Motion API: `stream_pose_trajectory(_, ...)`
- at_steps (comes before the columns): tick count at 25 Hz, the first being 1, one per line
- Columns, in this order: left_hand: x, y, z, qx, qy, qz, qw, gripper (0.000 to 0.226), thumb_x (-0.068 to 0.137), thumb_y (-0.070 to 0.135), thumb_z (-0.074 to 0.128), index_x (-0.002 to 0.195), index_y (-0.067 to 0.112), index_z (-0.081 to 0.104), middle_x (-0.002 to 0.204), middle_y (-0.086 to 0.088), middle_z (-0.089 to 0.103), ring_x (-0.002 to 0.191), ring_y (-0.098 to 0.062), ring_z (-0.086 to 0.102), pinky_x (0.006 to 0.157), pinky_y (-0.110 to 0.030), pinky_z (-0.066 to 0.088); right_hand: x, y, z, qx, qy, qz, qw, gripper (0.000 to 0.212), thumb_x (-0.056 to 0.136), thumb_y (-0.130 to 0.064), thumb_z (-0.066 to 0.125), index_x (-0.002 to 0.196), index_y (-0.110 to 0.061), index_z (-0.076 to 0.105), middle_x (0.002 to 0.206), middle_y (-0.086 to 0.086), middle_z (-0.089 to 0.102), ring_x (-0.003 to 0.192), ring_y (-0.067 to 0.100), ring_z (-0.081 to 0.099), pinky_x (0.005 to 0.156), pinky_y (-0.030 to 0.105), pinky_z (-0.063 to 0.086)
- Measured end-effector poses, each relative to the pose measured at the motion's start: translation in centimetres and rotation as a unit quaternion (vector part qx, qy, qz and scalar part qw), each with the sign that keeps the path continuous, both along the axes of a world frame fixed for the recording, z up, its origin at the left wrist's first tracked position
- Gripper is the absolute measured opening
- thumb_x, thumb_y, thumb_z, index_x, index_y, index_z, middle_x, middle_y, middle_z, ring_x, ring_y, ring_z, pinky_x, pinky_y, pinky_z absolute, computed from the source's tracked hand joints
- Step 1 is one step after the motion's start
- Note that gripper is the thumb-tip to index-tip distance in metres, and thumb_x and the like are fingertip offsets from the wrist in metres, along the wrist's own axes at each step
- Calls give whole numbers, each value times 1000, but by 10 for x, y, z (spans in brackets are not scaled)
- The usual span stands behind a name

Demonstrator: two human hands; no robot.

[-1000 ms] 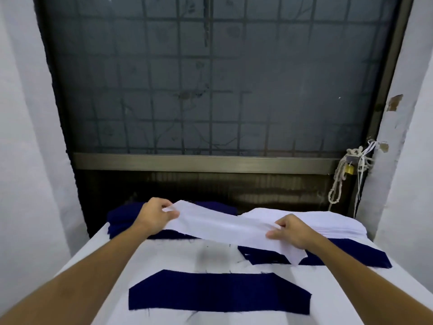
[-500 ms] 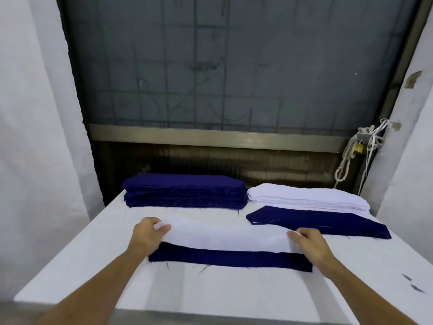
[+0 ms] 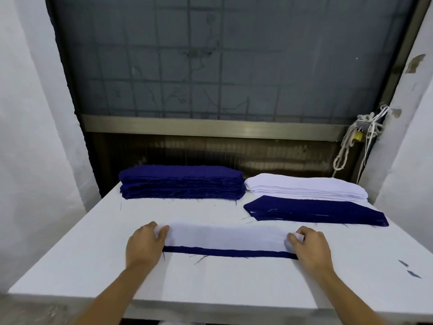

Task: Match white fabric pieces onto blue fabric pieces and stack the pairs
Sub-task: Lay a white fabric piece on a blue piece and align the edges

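White piece [image 3: 225, 238]: near centre, over blue piece [image 3: 229, 252], whose near edge shows.
Left hand [image 3: 144, 246], right hand [image 3: 311, 249]: curled fingers pinch its ends.
Paired stack [image 3: 316, 212]: right, thin.
Blue stack [image 3: 181, 182], white stack [image 3: 304, 187]: far, tall; much left.

Blue piece [image 3: 230, 252] apparently mostly beneath white piece [image 3: 225, 238]

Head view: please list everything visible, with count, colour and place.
white fabric piece: one, white, table's near middle, atop a blue piece
blue fabric piece: one, dark blue, beneath it, only its near edge showing
blue stack: one, dark blue, far left
white stack: one, white, far right
low blue pile: one, dark blue, before the white stack
scraps: two, dark, near table's right edge
table: one, white
rope: one bundle, white, by window frame
padlock: one, brass-yellow, beside rope
left hand: pinches white piece's left end
right hand: pinches its right end
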State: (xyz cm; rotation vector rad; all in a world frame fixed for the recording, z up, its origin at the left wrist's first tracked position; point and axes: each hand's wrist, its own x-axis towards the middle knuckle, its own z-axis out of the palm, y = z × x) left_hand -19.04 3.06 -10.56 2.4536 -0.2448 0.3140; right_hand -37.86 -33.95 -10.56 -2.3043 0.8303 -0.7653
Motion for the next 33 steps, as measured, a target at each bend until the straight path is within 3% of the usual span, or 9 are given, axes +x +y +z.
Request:
stream_pose_trajectory(3,0,0,-1,-13,-4,1,1000,46,102,44,49,69,12,51,65,-3,59,62,-19,56,60,-36,47,-1,0,-1,3,-1,-3,1000,29,90,-20,63,63,-10,57,54,1,55,56,21,55,54,31,42)
stream_pose_trajectory(7,1,-2,-2,-28,-7,12,1000,48,103,40,50,64,11,47,62,-4,56,59,-18,53,55,-33,40,-1,-4,-3,30,-12,-12,999,29,88,-18,61,63,-7,52,52,2,46,51,19,42,51,30,34)
stream_pose_trajectory(12,6,2,-6,-51,-2,0,999,43,100,36,58,66,11,47,68,-5,56,65,-23,53,57,-35,39,1,-5,-5,17,-6,-18,1000,32,88,-19,64,63,-5,48,59,14,55,52,21,44,51,31,36)
stream_pose_trajectory(15,5,1,-7,-18,-7,2,1000,39,101,41,53,75,14,50,75,-2,57,73,-22,54,62,-37,42,1,-6,-6,3,2,-21,1000,30,89,-21,66,66,-9,51,57,9,54,57,24,50,51,30,37)
stream_pose_trajectory(21,8,1,-9,-28,0,18,999,28,103,32,53,83,14,51,75,-1,59,70,-22,56,60,-35,42,0,-4,-3,-20,17,-22,999,23,89,-15,63,71,-14,48,61,2,54,65,23,52,53,31,35)
stream_pose_trajectory(27,5,0,-5,-49,15,24,998,12,97,20,61,102,13,52,97,-5,60,84,-24,56,68,-38,46,-2,4,4,-64,56,-4,996,14,85,-4,57,81,-17,53,78,-5,59,84,23,50,69,37,43)
stream_pose_trajectory(30,-1,-1,-1,-37,-4,23,999,27,88,11,66,112,11,53,107,-8,56,100,-29,50,79,-43,47,-3,5,7,-77,59,-5,995,19,84,1,55,93,-16,58,93,-2,56,94,23,48,79,38,45)
stream_pose_trajectory(33,-1,-5,7,11,-50,33,998,34,82,11,69,112,13,55,109,-6,56,103,-30,48,86,-44,44,-1,3,10,-90,56,-8,994,21,86,0,55,95,-18,60,95,-3,55,98,20,48,81,36,46)
